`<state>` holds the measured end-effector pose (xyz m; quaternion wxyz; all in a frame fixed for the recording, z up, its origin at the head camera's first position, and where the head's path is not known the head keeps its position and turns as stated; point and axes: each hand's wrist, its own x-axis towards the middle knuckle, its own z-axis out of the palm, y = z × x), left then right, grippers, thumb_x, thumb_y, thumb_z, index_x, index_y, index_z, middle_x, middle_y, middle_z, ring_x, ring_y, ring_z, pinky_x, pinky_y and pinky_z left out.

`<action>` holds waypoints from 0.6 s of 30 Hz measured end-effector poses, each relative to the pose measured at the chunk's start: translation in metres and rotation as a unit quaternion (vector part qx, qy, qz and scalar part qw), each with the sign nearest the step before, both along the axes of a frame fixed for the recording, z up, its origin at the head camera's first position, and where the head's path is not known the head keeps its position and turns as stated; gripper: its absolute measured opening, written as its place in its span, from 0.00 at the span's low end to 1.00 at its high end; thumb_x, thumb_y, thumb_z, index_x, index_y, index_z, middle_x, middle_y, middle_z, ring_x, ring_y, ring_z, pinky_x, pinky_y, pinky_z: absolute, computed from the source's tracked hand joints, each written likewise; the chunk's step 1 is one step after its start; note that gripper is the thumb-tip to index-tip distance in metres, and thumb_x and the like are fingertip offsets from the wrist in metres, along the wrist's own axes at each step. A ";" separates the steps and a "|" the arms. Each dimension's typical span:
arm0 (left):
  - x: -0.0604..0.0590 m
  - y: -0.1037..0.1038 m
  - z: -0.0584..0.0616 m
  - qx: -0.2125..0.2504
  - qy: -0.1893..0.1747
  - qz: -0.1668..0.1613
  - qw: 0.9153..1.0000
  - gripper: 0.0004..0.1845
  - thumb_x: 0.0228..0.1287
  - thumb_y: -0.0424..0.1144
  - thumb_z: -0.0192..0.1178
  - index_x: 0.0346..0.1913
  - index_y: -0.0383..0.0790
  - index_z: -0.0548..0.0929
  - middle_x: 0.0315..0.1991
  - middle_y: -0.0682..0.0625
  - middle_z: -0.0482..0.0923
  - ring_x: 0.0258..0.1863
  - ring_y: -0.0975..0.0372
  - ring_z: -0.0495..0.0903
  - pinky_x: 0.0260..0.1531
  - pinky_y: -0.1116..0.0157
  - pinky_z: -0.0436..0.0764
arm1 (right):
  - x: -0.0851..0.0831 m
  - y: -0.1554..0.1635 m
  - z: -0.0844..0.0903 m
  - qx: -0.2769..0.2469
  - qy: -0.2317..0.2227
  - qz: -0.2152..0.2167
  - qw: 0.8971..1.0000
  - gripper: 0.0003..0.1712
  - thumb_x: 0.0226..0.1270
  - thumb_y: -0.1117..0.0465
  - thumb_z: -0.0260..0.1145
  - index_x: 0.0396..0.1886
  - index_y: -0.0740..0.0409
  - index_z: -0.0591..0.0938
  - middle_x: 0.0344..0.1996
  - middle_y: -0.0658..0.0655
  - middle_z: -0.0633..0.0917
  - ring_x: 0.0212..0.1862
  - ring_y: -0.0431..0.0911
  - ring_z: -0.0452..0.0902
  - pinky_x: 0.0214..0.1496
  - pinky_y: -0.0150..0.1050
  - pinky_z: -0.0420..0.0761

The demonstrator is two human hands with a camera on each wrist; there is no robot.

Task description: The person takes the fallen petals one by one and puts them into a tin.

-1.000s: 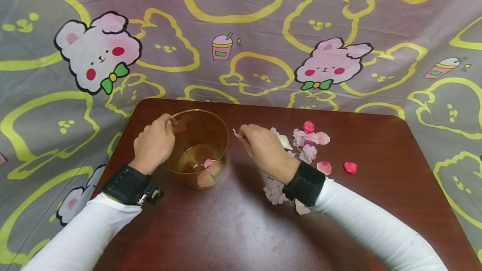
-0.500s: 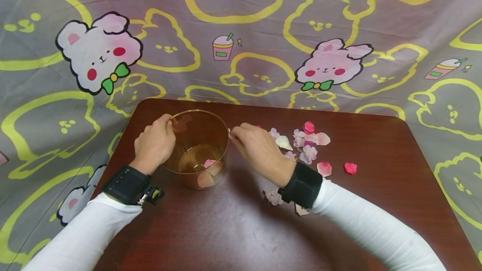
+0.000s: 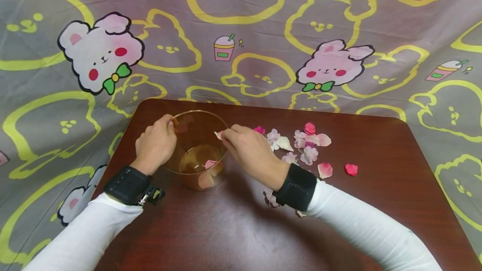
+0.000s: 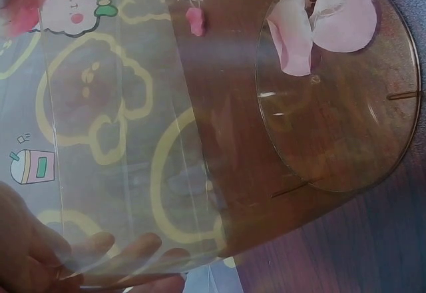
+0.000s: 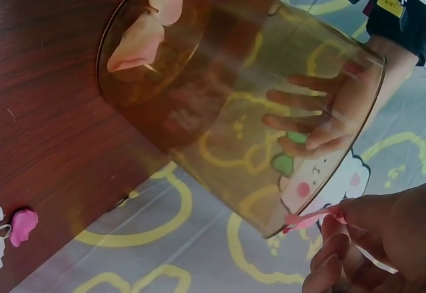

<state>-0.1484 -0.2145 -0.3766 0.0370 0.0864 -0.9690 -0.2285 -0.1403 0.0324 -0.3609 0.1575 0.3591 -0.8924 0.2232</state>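
My left hand (image 3: 156, 145) grips the rim of a see-through amber bucket (image 3: 193, 131) standing on the table; in the right wrist view its fingers lie along the outside wall. At the bucket's right rim, my right hand (image 3: 250, 149) pinches a pink flower petal (image 3: 219, 135) between thumb and fingertips. The right wrist view has this pink petal (image 5: 307, 220) at the bucket's mouth. Down on the bucket's bottom lie a few pale pink petals (image 4: 343, 16). Part of the loose blossoms is hidden behind the right forearm.
Loose white and pink blossoms (image 3: 308, 155) and petals are spread right of the bucket. A pink petal (image 3: 325, 170) and a red one (image 3: 351, 169) lie farther right on the brown table (image 3: 211, 233). A patterned cloth (image 3: 260, 24) hangs behind.
My right hand has moved left with the petal, from beside the bucket to its right rim, with the petal now over the opening. The left hand and bucket have stayed in place.
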 end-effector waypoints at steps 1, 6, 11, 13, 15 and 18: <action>0.000 0.000 0.000 0.000 -0.001 -0.001 1.000 0.21 0.81 0.44 0.35 0.64 0.42 0.73 0.54 0.30 0.81 0.50 0.32 0.81 0.39 0.37 0.75 | 0.001 -0.001 0.000 0.001 0.003 0.001 1.000 0.03 0.70 0.62 0.67 0.40 0.56 0.86 0.30 0.51 0.83 0.33 0.45 0.80 0.35 0.40 0.81; 0.000 0.000 0.000 0.000 -0.003 -0.003 1.000 0.22 0.81 0.44 0.34 0.65 0.43 0.73 0.55 0.30 0.81 0.51 0.32 0.81 0.40 0.37 0.75 | 0.003 -0.007 -0.002 0.003 0.021 0.013 1.000 0.04 0.71 0.62 0.67 0.39 0.56 0.86 0.29 0.51 0.83 0.32 0.45 0.79 0.35 0.39 0.80; 0.000 -0.001 -0.001 0.000 -0.004 -0.003 1.000 0.22 0.81 0.44 0.34 0.65 0.43 0.73 0.55 0.30 0.81 0.51 0.32 0.81 0.40 0.37 0.75 | 0.005 -0.012 -0.002 0.011 0.023 0.019 0.999 0.05 0.72 0.60 0.66 0.40 0.55 0.86 0.31 0.50 0.84 0.34 0.45 0.81 0.36 0.39 0.81; 0.000 -0.001 -0.002 0.000 -0.003 -0.003 1.000 0.22 0.81 0.44 0.34 0.65 0.43 0.73 0.55 0.30 0.81 0.51 0.32 0.81 0.40 0.37 0.75 | 0.006 -0.013 -0.003 0.016 0.022 0.022 0.999 0.04 0.73 0.60 0.65 0.40 0.54 0.86 0.31 0.50 0.83 0.33 0.45 0.81 0.36 0.39 0.80; 0.000 -0.001 -0.001 0.001 -0.002 -0.004 1.000 0.22 0.81 0.44 0.34 0.64 0.43 0.73 0.55 0.30 0.81 0.51 0.32 0.81 0.40 0.37 0.75 | 0.007 -0.015 -0.003 0.020 0.024 0.025 0.999 0.04 0.72 0.61 0.66 0.40 0.55 0.86 0.31 0.50 0.83 0.33 0.45 0.81 0.36 0.39 0.80; 0.000 -0.001 -0.001 0.001 0.000 -0.004 1.000 0.21 0.81 0.44 0.34 0.64 0.43 0.73 0.54 0.30 0.81 0.50 0.32 0.81 0.39 0.37 0.75 | 0.007 -0.016 -0.004 0.021 0.021 0.030 0.999 0.04 0.72 0.62 0.66 0.40 0.55 0.86 0.31 0.50 0.83 0.33 0.45 0.81 0.37 0.39 0.81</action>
